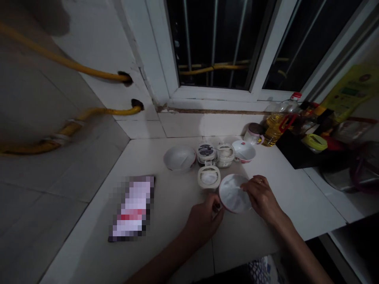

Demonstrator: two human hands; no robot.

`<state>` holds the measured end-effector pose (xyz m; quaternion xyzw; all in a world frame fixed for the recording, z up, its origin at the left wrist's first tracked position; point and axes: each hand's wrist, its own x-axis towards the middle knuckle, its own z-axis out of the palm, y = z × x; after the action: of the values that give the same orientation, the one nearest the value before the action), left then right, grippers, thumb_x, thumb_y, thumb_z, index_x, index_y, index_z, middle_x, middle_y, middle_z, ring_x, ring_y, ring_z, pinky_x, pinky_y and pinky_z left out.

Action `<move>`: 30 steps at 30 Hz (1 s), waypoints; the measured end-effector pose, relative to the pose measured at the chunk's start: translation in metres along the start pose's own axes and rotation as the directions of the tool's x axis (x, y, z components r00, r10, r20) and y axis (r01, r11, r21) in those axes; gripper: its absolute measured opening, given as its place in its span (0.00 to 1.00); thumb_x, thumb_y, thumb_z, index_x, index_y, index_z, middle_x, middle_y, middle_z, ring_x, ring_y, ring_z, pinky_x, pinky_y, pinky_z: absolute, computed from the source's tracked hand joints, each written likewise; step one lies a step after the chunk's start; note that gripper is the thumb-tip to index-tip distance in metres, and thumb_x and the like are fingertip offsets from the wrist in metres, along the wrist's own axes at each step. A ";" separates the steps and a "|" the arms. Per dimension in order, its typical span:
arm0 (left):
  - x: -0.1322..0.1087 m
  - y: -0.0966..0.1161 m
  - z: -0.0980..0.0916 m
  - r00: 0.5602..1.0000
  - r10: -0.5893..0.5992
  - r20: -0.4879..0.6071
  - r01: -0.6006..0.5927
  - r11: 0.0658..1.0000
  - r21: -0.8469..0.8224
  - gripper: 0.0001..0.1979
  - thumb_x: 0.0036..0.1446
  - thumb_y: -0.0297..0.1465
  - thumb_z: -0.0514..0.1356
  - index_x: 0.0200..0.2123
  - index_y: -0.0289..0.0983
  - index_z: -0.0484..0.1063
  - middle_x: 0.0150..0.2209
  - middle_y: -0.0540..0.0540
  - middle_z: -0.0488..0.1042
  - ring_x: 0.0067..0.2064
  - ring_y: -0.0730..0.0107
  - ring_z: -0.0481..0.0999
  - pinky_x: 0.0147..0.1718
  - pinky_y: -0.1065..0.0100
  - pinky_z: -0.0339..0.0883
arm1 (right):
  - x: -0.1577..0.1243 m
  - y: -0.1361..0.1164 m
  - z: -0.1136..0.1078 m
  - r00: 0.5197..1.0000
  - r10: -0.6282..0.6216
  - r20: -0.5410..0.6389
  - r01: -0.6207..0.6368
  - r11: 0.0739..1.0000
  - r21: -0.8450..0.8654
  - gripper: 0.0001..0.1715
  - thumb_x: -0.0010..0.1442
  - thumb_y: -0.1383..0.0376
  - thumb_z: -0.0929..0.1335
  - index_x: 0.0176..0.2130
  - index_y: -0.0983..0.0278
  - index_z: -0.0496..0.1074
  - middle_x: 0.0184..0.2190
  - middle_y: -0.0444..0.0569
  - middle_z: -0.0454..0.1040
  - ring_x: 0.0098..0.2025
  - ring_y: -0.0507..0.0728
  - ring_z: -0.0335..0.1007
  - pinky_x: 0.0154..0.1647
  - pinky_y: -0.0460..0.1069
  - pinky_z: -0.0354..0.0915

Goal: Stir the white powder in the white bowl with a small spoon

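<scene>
A white bowl with a red rim (233, 192) is tilted toward me above the countertop (166, 221). My left hand (204, 219) pinches its lower left rim, fingers closed. My right hand (262, 197) grips its right rim, a ring on one finger. Just behind the bowl lies an open jar lid (209, 177), hinged to a dark-filled jar (206, 153).
A row at the back holds a white bowl (179, 157), a second jar (225, 154) and a red-patterned bowl (244, 151). A mug (254, 134) and an oil bottle (280, 120) stand at the right. A blurred flat object (133, 209) lies to the left. Yellow pipes (68, 128) run along the left wall.
</scene>
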<state>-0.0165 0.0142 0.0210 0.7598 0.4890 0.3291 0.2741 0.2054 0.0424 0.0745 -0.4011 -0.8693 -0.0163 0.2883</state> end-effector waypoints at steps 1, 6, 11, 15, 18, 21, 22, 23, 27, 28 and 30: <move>0.001 0.000 0.001 0.997 -0.071 0.007 0.071 0.995 -0.072 0.04 0.55 0.31 0.55 0.34 0.40 0.60 0.26 0.53 0.72 0.25 0.72 0.73 0.27 0.70 0.66 | 0.001 -0.003 -0.003 0.999 -0.023 0.037 0.021 0.998 0.053 0.14 0.60 0.77 0.61 0.39 0.64 0.71 0.28 0.47 0.75 0.32 0.55 0.68 0.44 0.56 0.62; 0.003 -0.006 0.011 0.945 -0.252 0.210 0.325 0.802 -0.501 0.12 0.53 0.39 0.58 0.35 0.39 0.58 0.29 0.51 0.72 0.28 0.70 0.74 0.22 0.72 0.66 | 0.002 -0.004 -0.013 0.998 -0.023 0.056 0.015 0.991 0.136 0.14 0.60 0.78 0.60 0.38 0.63 0.70 0.29 0.47 0.75 0.32 0.55 0.67 0.44 0.55 0.63; 0.004 -0.010 0.011 0.836 -0.309 0.454 0.548 0.524 -0.652 0.33 0.49 0.47 0.63 0.53 0.38 0.56 0.37 0.44 0.74 0.29 0.65 0.78 0.23 0.68 0.70 | 0.005 -0.005 0.000 0.998 -0.044 -0.052 0.041 0.998 -0.047 0.13 0.60 0.78 0.61 0.41 0.67 0.70 0.28 0.51 0.74 0.35 0.58 0.66 0.43 0.56 0.63; 0.008 -0.007 0.010 0.731 -0.293 0.617 0.682 0.357 -0.638 0.42 0.48 0.51 0.63 0.60 0.42 0.49 0.38 0.41 0.76 0.29 0.61 0.80 0.26 0.64 0.72 | 0.008 -0.016 0.001 0.993 -0.103 0.057 0.101 0.994 0.039 0.14 0.60 0.79 0.60 0.40 0.68 0.70 0.28 0.50 0.73 0.35 0.57 0.64 0.42 0.54 0.64; 0.011 -0.004 0.014 0.700 -0.286 0.654 0.714 0.277 -0.643 0.45 0.48 0.53 0.61 0.62 0.41 0.47 0.37 0.40 0.77 0.30 0.57 0.80 0.26 0.63 0.72 | 0.006 -0.015 -0.005 0.991 -0.098 0.095 0.090 0.993 0.082 0.14 0.60 0.79 0.61 0.39 0.67 0.70 0.27 0.49 0.72 0.34 0.56 0.64 0.41 0.52 0.65; 0.013 -0.001 0.019 0.706 -0.315 0.634 0.706 0.245 -0.664 0.44 0.49 0.52 0.61 0.62 0.41 0.46 0.36 0.41 0.77 0.30 0.57 0.80 0.26 0.63 0.72 | 0.006 -0.010 -0.004 0.997 -0.065 -0.038 0.064 0.998 -0.025 0.13 0.60 0.78 0.61 0.41 0.68 0.70 0.29 0.52 0.73 0.36 0.58 0.64 0.42 0.55 0.65; 0.014 0.000 0.020 0.712 -0.326 0.622 0.699 0.241 -0.674 0.44 0.50 0.52 0.61 0.62 0.42 0.46 0.36 0.41 0.77 0.30 0.58 0.80 0.27 0.63 0.72 | 0.006 -0.010 -0.002 0.995 -0.063 -0.073 0.059 0.997 -0.056 0.13 0.60 0.78 0.61 0.42 0.68 0.69 0.30 0.53 0.74 0.37 0.59 0.64 0.42 0.56 0.64; 0.014 0.001 0.021 0.717 -0.335 0.611 0.692 0.238 -0.682 0.43 0.50 0.51 0.62 0.62 0.42 0.46 0.36 0.41 0.77 0.30 0.58 0.80 0.27 0.63 0.72 | 0.007 -0.012 0.000 0.994 -0.069 -0.086 0.063 0.996 -0.066 0.14 0.61 0.78 0.60 0.43 0.68 0.69 0.31 0.53 0.74 0.38 0.59 0.64 0.42 0.56 0.65; 0.015 0.001 0.022 0.719 -0.342 0.605 0.686 0.209 -0.697 0.45 0.47 0.45 0.65 0.63 0.41 0.46 0.34 0.41 0.77 0.33 0.56 0.80 0.31 0.62 0.72 | 0.006 -0.021 -0.002 0.992 -0.109 0.055 0.107 0.993 0.041 0.14 0.61 0.78 0.60 0.42 0.66 0.70 0.28 0.50 0.73 0.36 0.57 0.65 0.40 0.53 0.66; 0.015 0.001 0.021 0.723 -0.335 0.604 0.680 0.197 -0.706 0.46 0.47 0.43 0.65 0.63 0.41 0.46 0.35 0.41 0.77 0.34 0.56 0.80 0.32 0.61 0.72 | 0.005 -0.022 -0.005 0.991 -0.104 0.089 0.099 0.993 0.066 0.14 0.61 0.78 0.60 0.41 0.65 0.70 0.27 0.49 0.72 0.35 0.57 0.65 0.39 0.53 0.66; 0.014 0.000 0.020 0.738 -0.316 0.596 0.662 0.171 -0.730 0.47 0.46 0.40 0.66 0.64 0.43 0.45 0.37 0.41 0.77 0.36 0.56 0.80 0.35 0.60 0.72 | 0.001 -0.023 -0.010 0.993 -0.085 0.080 0.080 0.995 0.060 0.15 0.61 0.79 0.60 0.41 0.65 0.69 0.28 0.49 0.73 0.36 0.57 0.66 0.40 0.53 0.66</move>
<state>0.0030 0.0255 0.0113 0.3088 0.3888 0.3101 0.8108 0.1932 0.0249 0.0885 -0.3569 -0.8964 0.0130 0.2624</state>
